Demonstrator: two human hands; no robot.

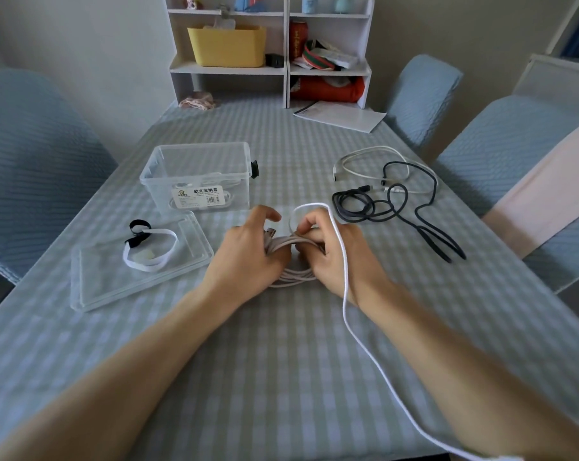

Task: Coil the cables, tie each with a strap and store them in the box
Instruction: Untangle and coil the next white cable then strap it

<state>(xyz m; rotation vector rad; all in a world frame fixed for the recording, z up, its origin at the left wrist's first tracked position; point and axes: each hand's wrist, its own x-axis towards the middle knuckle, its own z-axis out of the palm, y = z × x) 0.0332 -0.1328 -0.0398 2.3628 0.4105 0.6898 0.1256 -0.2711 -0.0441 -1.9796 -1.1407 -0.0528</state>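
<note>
On a table (281,361) w/ a pale blue checked cloth, seen from the person's head cam, both bare forearms reach fwd to the centre. Blue-covered chairs (32,161) stand at left & right; a white shelf unit (286,71) w/ a yellow bin (226,44) sits at the far edge.

Clear plastic box (198,178), open, stands left of centre beyond the hands; something pale shows through its wall, can't tell what. Its clear lid (91,287) lies flat in front-left of the box, w/ a white strap (150,247) w/ black ends resting on it.

Right of the hands, a dark cable (397,207) sprawls loose on the cloth, near a loose white cable (374,153) further back.

Left hand (248,251) grips a coiled bundle of white cable (291,276), fingers curled round the loops, plug end poking up by the thumb. Right hand (328,251) pinches the same bundle from the other side. The uncoiled tail arcs over the right hand, runs along the right forearm & off the bottom edge.
</note>
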